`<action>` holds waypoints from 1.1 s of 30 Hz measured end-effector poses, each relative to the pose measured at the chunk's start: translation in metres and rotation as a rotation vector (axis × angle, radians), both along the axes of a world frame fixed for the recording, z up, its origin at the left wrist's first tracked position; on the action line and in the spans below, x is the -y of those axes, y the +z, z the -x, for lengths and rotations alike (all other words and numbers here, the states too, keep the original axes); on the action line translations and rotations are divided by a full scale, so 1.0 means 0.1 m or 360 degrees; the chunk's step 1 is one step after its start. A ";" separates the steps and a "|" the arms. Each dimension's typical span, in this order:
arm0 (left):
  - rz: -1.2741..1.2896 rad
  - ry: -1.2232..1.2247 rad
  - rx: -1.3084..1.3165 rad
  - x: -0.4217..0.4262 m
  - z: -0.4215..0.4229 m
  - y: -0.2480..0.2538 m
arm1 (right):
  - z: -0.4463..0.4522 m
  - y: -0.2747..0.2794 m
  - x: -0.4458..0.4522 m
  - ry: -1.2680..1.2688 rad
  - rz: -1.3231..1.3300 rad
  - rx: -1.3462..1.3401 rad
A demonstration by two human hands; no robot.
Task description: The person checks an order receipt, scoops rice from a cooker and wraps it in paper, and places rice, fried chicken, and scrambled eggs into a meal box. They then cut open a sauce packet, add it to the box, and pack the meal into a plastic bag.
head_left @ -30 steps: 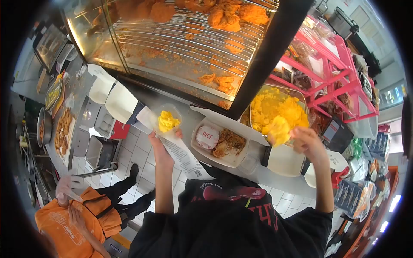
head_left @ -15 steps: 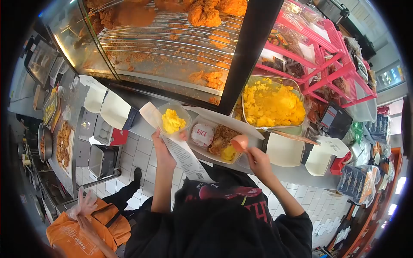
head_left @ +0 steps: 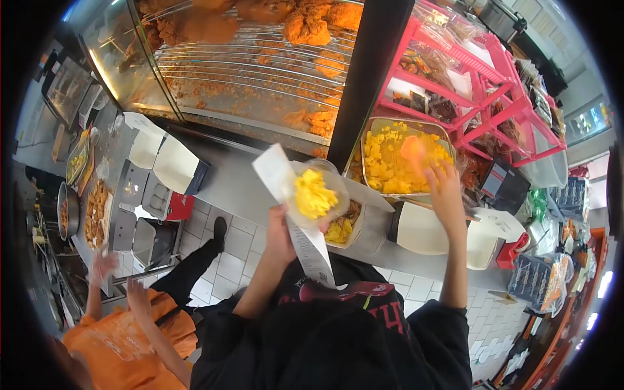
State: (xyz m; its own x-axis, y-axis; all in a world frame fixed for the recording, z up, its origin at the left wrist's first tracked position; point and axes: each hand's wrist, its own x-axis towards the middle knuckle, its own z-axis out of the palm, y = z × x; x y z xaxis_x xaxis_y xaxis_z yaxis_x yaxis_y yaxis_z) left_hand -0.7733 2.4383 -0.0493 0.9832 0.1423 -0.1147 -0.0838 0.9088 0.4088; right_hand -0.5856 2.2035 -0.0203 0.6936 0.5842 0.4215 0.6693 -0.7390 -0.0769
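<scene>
My left hand [head_left: 281,235] is closed around a clear plastic tub [head_left: 340,205] of yellow scrambled egg [head_left: 315,195], with a long paper receipt [head_left: 312,252] pinched against it. The tub hangs over an open cardboard meal box [head_left: 374,200] and hides much of its inside; egg and some brown food show at its right end. My right hand [head_left: 445,185] grips an orange scoop [head_left: 413,151], blurred by motion, over a metal tray [head_left: 365,170] heaped with scrambled egg. Whether the scoop carries egg I cannot tell.
A glass cabinet with fried chicken [head_left: 307,29] on wire racks stands ahead. Pink baskets [head_left: 455,104] are at the right. Open empty boxes [head_left: 174,164] stand left, more [head_left: 422,227] at right. A co-worker in an orange shirt [head_left: 123,338] is at lower left.
My right hand has moved the scoop from the meal box up to the egg tray. My left hand has brought the tub and receipt rightward over the box. The co-worker's hands have moved apart.
</scene>
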 end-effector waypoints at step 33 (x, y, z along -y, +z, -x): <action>-0.0208 -0.0723 -0.0243 0.17 -0.12 0.13 | 1.41 -1.07 0.57 -0.0124 -0.0348 -0.0950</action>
State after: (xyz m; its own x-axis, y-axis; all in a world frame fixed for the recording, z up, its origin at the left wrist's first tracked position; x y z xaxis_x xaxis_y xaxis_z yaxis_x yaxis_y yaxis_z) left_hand -0.7610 2.4209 -0.0361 0.9225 -0.2741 -0.2718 0.3786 0.7797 0.4988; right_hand -0.7262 2.1461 -0.1276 0.8827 0.4669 0.0535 0.4096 -0.7086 -0.5745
